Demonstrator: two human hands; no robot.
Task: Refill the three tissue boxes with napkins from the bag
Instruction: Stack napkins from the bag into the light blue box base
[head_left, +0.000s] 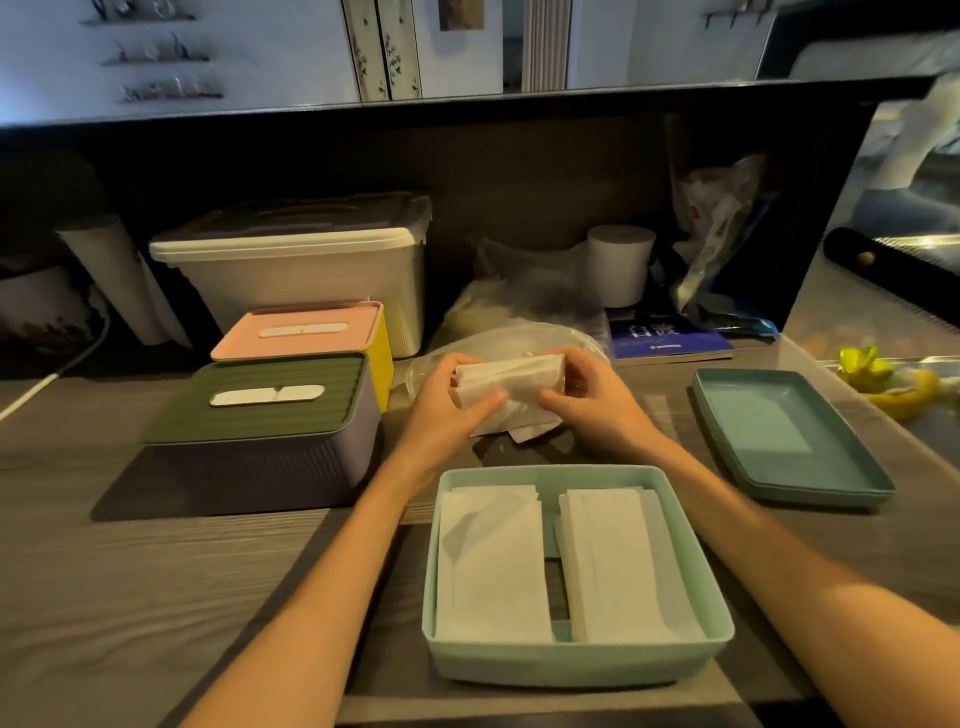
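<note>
An open mint-green tissue box (576, 667) stands in front of me with two stacks of white napkins (493, 561) lying side by side in it. Its teal lid (789, 441) lies upside down to the right. Above the box, my left hand (452, 400) and my right hand (587, 395) together hold a bundle of white napkins (511, 384) over the clear plastic bag (504, 343). To the left stand a closed purple box with a green lid (260, 431) and, behind it, a yellow box with a pink lid (306, 332).
A large white storage bin (296, 270) stands at the back left. A paper roll (618, 265), a blue book (670, 338) and crumpled plastic packets (722, 244) sit at the back right. A yellow-green object (883, 379) lies at the far right. A white cable (57, 369) runs on the left.
</note>
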